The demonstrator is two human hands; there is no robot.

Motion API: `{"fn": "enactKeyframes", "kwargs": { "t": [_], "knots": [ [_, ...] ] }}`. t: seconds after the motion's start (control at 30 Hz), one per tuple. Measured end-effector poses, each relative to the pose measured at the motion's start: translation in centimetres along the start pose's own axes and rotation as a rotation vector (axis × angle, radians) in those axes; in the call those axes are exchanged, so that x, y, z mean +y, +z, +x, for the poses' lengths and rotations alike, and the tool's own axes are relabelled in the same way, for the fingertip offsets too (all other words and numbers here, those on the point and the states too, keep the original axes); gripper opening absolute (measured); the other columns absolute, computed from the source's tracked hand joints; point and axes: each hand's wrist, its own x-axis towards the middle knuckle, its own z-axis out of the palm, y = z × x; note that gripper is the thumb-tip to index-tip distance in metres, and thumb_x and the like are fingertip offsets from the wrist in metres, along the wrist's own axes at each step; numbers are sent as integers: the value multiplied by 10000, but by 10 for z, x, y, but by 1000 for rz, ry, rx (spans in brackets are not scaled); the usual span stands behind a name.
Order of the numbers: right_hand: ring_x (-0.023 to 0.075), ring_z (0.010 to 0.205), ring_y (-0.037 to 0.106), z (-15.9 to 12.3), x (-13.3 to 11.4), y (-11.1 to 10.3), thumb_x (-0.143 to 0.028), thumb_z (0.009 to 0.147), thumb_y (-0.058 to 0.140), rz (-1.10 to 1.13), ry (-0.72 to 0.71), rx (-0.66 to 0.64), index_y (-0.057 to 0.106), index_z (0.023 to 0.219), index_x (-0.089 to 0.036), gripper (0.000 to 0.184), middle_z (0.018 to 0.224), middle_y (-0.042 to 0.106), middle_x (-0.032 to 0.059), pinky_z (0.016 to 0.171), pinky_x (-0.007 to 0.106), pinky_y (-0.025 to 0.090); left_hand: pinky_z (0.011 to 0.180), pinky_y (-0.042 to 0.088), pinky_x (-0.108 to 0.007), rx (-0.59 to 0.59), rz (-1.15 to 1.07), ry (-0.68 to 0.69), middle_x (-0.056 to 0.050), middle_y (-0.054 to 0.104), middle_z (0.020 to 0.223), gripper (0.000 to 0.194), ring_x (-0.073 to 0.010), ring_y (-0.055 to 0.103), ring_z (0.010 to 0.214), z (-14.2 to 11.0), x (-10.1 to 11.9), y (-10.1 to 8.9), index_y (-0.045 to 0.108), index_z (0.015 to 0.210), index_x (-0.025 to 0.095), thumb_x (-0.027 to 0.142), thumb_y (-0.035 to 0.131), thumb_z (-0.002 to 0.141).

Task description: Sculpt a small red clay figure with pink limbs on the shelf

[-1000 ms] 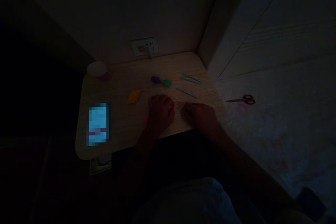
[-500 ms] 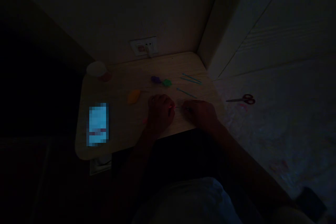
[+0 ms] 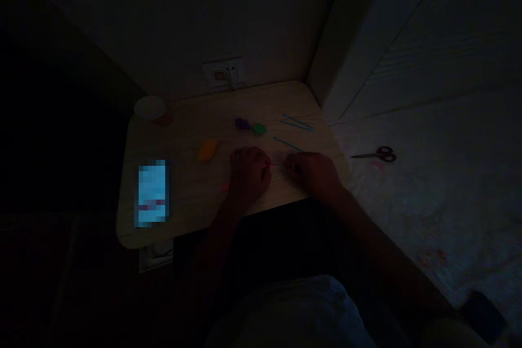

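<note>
The scene is very dark. My left hand [image 3: 248, 174] and my right hand [image 3: 312, 173] rest close together near the front edge of a small wooden table [image 3: 187, 136]. Both have curled fingers pinching a thin stick [image 3: 276, 165] with a small pink bit at its left end. Beyond my hands lie an orange lump [image 3: 207, 150], a purple lump [image 3: 242, 124] and a green lump [image 3: 259, 129]. Thin teal sticks [image 3: 297, 123] lie at the right of the table.
A lit phone [image 3: 152, 193] lies at the table's front left. A pale lid [image 3: 149, 107] sits at the back left corner. A wall socket [image 3: 224, 72] is behind the table. Red-handled scissors [image 3: 377, 154] lie on the floor to the right.
My right hand has crept slightly left and away from me, closer to my left hand. Everything else stays where it was.
</note>
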Motion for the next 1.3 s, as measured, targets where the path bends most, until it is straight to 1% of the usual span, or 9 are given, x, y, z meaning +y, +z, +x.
{"fn": "enactKeyframes", "kwargs": {
  "t": [0.17, 0.37, 0.53, 0.73, 0.87, 0.97, 1.07, 1.17, 1.3],
  "knots": [
    [222, 821, 700, 3, -2, 2, -305, 976, 542, -20, 1, -10, 767, 980, -260, 229, 976, 798, 49, 637, 287, 351, 1041, 346, -518, -1, 5, 1, -88, 693, 1070, 66, -311, 559, 1101, 0, 0, 0, 660, 925, 214, 191, 631, 871],
    [225, 806, 698, 5, -2, 0, -322, 986, 530, -59, 27, -33, 767, 959, -248, 249, 938, 793, 63, 621, 296, 326, 1050, 339, -517, 7, 2, 6, -97, 689, 1069, 66, -315, 560, 1100, 0, -1, 1, 655, 914, 210, 176, 633, 861],
    [228, 809, 698, 7, -2, -2, -316, 983, 537, -78, 29, -51, 766, 975, -246, 240, 949, 797, 75, 619, 298, 321, 1038, 345, -509, 13, 8, 21, -94, 686, 1058, 60, -311, 555, 1080, 0, -2, 2, 654, 924, 208, 187, 638, 870],
    [245, 789, 700, 7, 11, -9, -332, 960, 568, -58, 86, -63, 790, 948, -254, 236, 915, 801, 77, 615, 300, 334, 1054, 335, -524, 6, -10, 16, -96, 688, 1066, 47, -313, 550, 1095, 1, -1, 1, 662, 910, 210, 195, 635, 874],
    [247, 800, 708, 4, 20, -7, -327, 932, 597, 13, 75, -25, 799, 950, -261, 213, 917, 807, 66, 632, 298, 368, 1047, 340, -521, -10, -18, 6, -96, 691, 1066, 54, -318, 555, 1100, 2, 0, 0, 653, 920, 212, 199, 629, 874],
    [238, 805, 711, 0, 23, 1, -330, 932, 594, 115, 93, 41, 788, 1005, -254, 220, 964, 809, 60, 652, 294, 400, 1041, 350, -512, -8, -48, -14, -94, 700, 1071, 118, -314, 571, 1088, 1, -3, -4, 647, 983, 212, 196, 618, 870],
    [226, 768, 702, -5, 25, 9, -342, 938, 584, 219, 133, 111, 775, 1041, -237, 241, 918, 801, 61, 651, 290, 412, 1023, 379, -497, 22, -97, -45, -84, 705, 1088, 208, -300, 590, 1070, -1, -11, -12, 638, 1050, 207, 174, 608, 846],
    [219, 709, 682, -9, 29, 15, -370, 935, 584, 269, 184, 163, 774, 1019, -221, 256, 823, 779, 67, 631, 289, 408, 998, 413, -483, 28, -141, -37, -88, 702, 1081, 248, -289, 609, 1043, -4, -24, -23, 639, 1073, 195, 167, 590, 832],
    [217, 709, 682, -13, 34, 20, -383, 935, 569, 329, 204, 207, 774, 1023, -209, 283, 817, 773, 71, 636, 290, 418, 1011, 432, -497, -18, -153, -1, -106, 693, 1121, 289, -297, 607, 1071, -10, -37, -35, 645, 1120, 188, 167, 539, 852]
  ]
}}
